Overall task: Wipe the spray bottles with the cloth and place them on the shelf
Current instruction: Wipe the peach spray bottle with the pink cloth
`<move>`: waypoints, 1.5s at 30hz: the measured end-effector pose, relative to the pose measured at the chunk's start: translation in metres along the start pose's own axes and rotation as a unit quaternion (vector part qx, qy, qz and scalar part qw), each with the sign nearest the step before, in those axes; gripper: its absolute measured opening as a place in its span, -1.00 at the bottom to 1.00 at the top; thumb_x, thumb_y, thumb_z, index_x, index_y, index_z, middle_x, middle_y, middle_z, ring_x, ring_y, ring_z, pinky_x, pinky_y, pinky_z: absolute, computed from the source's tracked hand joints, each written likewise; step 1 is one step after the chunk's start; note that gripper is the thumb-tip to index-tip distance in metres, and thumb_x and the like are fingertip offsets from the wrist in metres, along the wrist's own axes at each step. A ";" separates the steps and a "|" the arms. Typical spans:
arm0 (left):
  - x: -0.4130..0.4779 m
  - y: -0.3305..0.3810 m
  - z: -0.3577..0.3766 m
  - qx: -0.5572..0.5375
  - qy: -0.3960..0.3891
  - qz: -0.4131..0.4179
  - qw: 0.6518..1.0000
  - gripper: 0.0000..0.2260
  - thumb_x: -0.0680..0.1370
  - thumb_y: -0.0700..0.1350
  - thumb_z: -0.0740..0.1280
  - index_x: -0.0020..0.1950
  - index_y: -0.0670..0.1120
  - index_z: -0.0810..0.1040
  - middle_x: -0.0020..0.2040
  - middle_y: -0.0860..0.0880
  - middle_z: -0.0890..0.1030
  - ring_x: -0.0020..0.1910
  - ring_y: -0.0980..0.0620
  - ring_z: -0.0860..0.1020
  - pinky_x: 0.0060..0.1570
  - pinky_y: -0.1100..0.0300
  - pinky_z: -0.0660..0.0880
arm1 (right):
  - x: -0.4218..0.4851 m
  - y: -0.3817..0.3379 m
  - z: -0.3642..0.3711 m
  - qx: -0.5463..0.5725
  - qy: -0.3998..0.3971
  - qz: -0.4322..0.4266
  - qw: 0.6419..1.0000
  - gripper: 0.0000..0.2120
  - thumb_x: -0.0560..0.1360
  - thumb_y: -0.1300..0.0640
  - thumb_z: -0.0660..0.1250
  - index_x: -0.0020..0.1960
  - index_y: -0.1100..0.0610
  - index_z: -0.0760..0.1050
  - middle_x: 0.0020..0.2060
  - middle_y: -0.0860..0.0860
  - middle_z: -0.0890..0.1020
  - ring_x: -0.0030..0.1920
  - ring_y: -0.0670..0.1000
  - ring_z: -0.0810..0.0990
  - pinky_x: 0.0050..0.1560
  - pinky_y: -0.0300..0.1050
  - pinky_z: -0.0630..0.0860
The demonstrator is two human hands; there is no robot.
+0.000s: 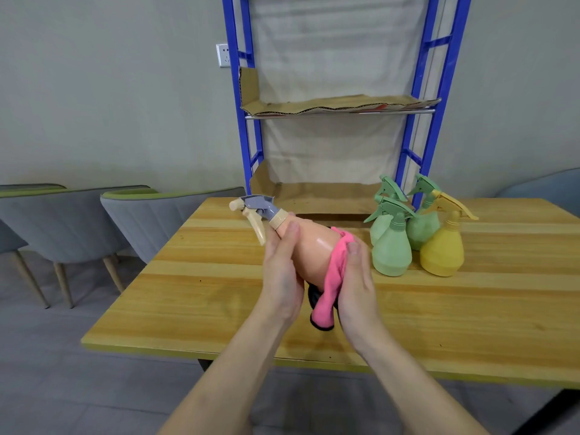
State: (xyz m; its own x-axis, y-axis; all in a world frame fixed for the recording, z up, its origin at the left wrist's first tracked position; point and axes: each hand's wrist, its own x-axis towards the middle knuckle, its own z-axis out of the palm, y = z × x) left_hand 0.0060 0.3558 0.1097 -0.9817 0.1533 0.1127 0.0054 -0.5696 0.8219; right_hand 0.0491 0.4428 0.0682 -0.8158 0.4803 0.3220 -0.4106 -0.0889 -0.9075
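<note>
My left hand (281,274) grips a peach spray bottle (314,249) with a grey and cream trigger head, tilted with its nozzle pointing up and left above the wooden table (188,293). My right hand (356,287) holds a pink cloth (332,277) pressed against the bottle's right side, and the cloth's tail hangs down below. Three green spray bottles (392,249) and a yellow spray bottle (442,249) stand in a cluster on the table to the right. Behind the table stands a blue metal shelf (342,109) lined with cardboard.
Grey chairs with green trim (141,218) stand at the left of the table. Another chair back (546,183) shows at the far right. A wall socket (223,55) sits left of the shelf frame. The shelf's lower level (314,193) lies at table height.
</note>
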 end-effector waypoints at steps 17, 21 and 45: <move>-0.005 -0.009 -0.001 0.028 -0.021 -0.031 0.999 -0.69 0.70 0.00 0.26 0.42 -0.06 0.46 0.20 -0.19 0.69 0.08 -0.08 0.71 0.02 0.05 0.67 | -0.003 0.004 0.005 -0.033 0.021 -0.043 0.998 -0.60 0.69 -0.23 0.09 0.46 -0.15 0.41 0.37 -0.15 0.55 0.41 -0.05 0.53 0.47 0.14 0.47; -0.008 -0.014 -0.012 0.053 -0.042 0.000 0.998 -0.58 0.69 0.09 0.27 0.53 0.04 0.35 0.27 -0.09 0.67 0.20 -0.02 0.68 0.16 0.06 0.64 | -0.002 -0.001 0.003 0.049 0.019 0.085 0.995 -0.62 0.66 -0.27 0.10 0.34 -0.16 0.51 0.21 -0.04 0.66 0.28 0.06 0.65 0.37 0.27 0.56; 0.001 -0.020 -0.021 0.199 -0.109 0.124 0.966 -0.63 0.73 -0.01 0.23 0.51 0.11 0.21 0.29 0.08 0.55 0.21 0.22 0.61 0.12 0.32 0.55 | 0.012 -0.016 -0.001 0.045 0.005 0.152 0.987 -0.70 0.76 -0.07 0.11 0.32 -0.03 0.54 0.16 0.12 0.71 0.09 0.05 0.75 0.06 0.06 0.72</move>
State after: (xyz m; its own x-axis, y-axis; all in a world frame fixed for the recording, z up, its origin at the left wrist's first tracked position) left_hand 0.0006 0.3505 0.0814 -0.8782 0.2425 0.4123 0.3502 -0.2612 0.8995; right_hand 0.0463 0.4505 0.0864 -0.9032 0.4278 0.0348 -0.1817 -0.3077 -0.9340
